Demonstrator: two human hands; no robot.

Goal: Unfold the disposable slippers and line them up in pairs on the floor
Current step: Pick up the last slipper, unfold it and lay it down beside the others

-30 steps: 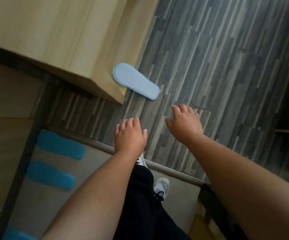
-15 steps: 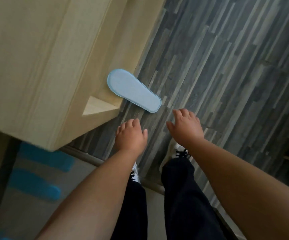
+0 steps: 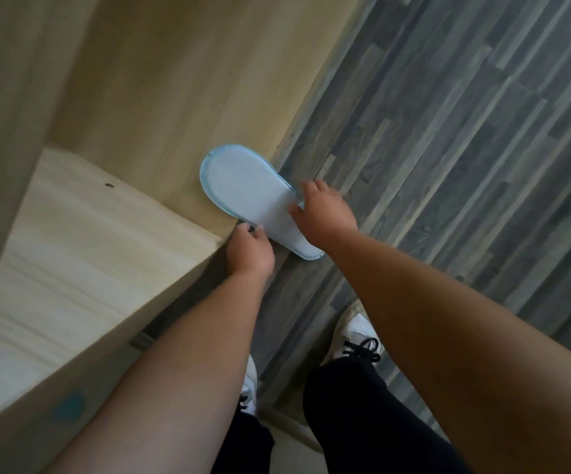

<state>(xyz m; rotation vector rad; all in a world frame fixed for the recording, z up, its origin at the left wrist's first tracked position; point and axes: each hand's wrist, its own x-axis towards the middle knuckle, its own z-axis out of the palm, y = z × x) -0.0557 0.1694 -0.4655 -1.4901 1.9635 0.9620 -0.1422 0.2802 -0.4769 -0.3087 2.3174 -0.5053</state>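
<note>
Under my right hand [image 3: 325, 213] the slipper [image 3: 249, 196] looks like thin, matt, pale blue non-woven cloth with a fine woven-looking texture and a stitched, slightly fuzzy, brighter blue edge. Beside my left hand [image 3: 249, 251] the cabinet [image 3: 82, 254] is pale wood-grain laminate, smooth with a soft sheen. Past my right hand the floor [image 3: 465, 148] is grey plank-pattern laminate, streaky and matt. Below my arms, my trousers [image 3: 362, 422] are matt black cloth, and my sneaker [image 3: 357, 331] is white fabric with black laces.
</note>
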